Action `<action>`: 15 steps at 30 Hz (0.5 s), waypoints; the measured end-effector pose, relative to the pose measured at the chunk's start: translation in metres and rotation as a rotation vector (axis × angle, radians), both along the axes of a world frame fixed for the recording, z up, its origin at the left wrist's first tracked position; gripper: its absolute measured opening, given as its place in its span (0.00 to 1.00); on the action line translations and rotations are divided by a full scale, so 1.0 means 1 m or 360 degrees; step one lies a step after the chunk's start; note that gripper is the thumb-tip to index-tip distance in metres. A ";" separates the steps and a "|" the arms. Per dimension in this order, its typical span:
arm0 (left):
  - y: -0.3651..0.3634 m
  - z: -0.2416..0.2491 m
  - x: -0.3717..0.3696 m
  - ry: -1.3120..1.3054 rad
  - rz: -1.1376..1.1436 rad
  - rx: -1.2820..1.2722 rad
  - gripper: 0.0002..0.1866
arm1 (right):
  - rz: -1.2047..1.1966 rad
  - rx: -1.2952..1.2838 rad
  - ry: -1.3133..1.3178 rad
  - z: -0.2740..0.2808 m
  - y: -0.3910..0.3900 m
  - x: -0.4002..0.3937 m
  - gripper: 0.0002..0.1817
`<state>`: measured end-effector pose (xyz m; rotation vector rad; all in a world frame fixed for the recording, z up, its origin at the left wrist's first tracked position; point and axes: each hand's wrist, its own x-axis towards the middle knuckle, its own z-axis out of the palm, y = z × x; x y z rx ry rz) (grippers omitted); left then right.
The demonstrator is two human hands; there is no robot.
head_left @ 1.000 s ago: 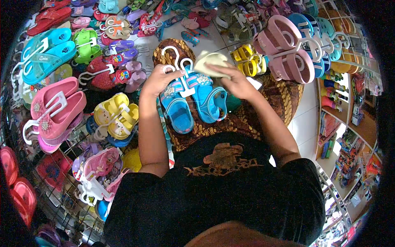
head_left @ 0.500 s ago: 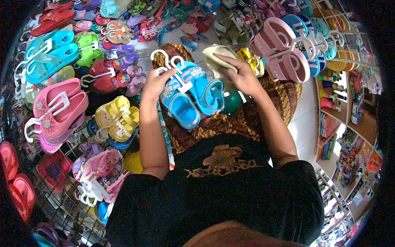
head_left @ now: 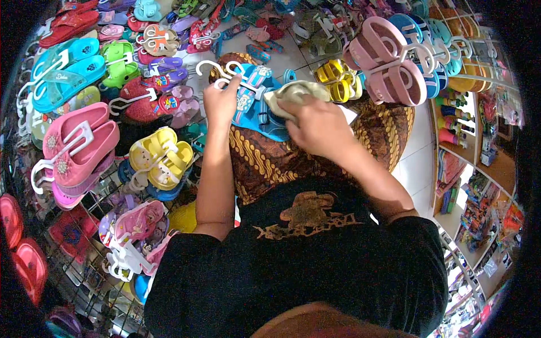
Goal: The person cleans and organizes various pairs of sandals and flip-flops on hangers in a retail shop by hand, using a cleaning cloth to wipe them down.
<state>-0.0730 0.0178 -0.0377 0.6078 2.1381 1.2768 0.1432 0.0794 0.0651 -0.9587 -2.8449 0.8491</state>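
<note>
The wire rack (head_left: 84,265) full of hanging sandals filled everything from about 7 to 11 o'clock, and it was packed tight: pink slides (head_left: 79,146) at 9, yellow kids' sandals (head_left: 160,158) right next to the person's left forearm, turquoise ones (head_left: 65,70) up at 10. Another cluster hung at 1 to 2 o'clock, with big mauve slides (head_left: 389,62) and a yellow pair (head_left: 337,79) just beside the right hand. So the only open room looked to be the lap, over the brown batik cloth (head_left: 265,163), plus a bit of pale floor (head_left: 420,152) at 3 o'clock.

The blue sandals (head_left: 256,110) sat dead centre, slightly toward 12, clipped on a white plastic hanger (head_left: 217,72). The left hand (head_left: 221,104) had its fingers curled around the hanger end, hook sticking out toward 11. The right hand (head_left: 318,127) was closed around a beige cloth (head_left: 293,93), pressing it onto the sandals.

My guess is the pair was light, rubbery and a bit floppy (probably slick when wiped), so the stiff hanger seemed the sensible grip. That hook could have snagged on the purple and red pairs (head_left: 160,96) hanging close at 10 if swung that way.
</note>
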 end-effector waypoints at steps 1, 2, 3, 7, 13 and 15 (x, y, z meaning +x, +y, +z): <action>0.000 0.000 0.000 0.0021 -0.0005 -0.0021 0.17 | 0.0015 0.0016 -0.0117 -0.021 -0.010 -0.004 0.21; 0.001 0.000 0.000 0.0044 -0.0012 -0.0041 0.17 | 0.0027 0.0033 -0.0232 -0.033 -0.014 -0.007 0.21; 0.001 0.000 -0.001 0.0036 -0.0028 -0.0058 0.17 | 0.0072 0.0010 -0.0199 -0.036 -0.013 -0.007 0.21; -0.003 -0.003 -0.003 0.0012 -0.0044 -0.0065 0.17 | 0.0343 -0.0085 -0.0065 -0.042 -0.003 0.004 0.19; -0.004 -0.009 -0.004 0.0053 -0.0053 0.0019 0.18 | 0.0598 -0.0491 0.0151 -0.026 0.012 0.020 0.17; -0.003 -0.011 -0.002 0.0063 -0.0022 0.0063 0.19 | 0.0341 -0.0784 0.0408 -0.043 0.018 0.029 0.18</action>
